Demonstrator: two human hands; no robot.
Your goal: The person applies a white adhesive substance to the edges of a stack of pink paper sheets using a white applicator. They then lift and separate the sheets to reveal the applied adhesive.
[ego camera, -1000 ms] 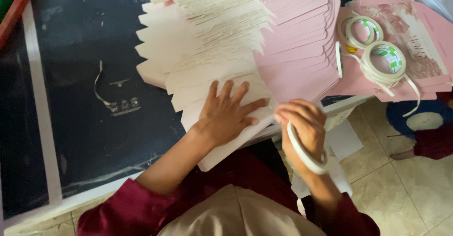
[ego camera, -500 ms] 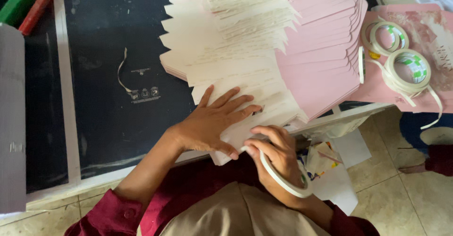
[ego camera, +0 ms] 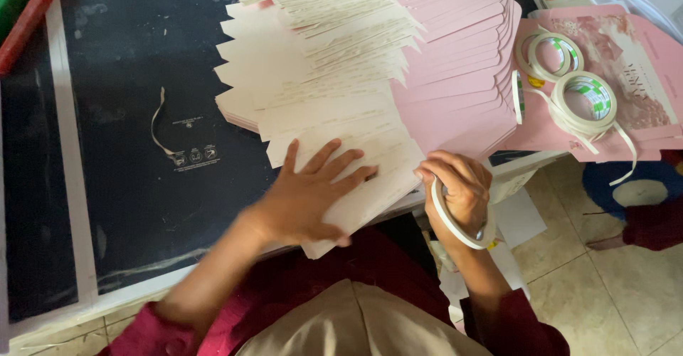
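Observation:
My left hand (ego camera: 309,194) lies flat, fingers spread, on the nearest sheets of a fanned stack of cream paper sheets (ego camera: 327,78). My right hand (ego camera: 459,185) is closed around a white roll of tape (ego camera: 455,222) at the table's front edge, thumb and fingertips touching the edge of the nearest cream sheet. A fan of pink sheets (ego camera: 455,64) lies under and to the right of the cream ones.
The sheets rest on a dark tabletop (ego camera: 142,114) with a pale front edge. Two more tape rolls (ego camera: 569,78) sit on pink printed cards at the right. Red and green bars (ego camera: 21,14) lie at the far left. Tiled floor with paper scraps (ego camera: 519,217) is below.
The view has shifted left relative to the table. My left hand stays pressed on the cream sheets while my right hand with the tape roll has come up beside the nearest sheet's edge.

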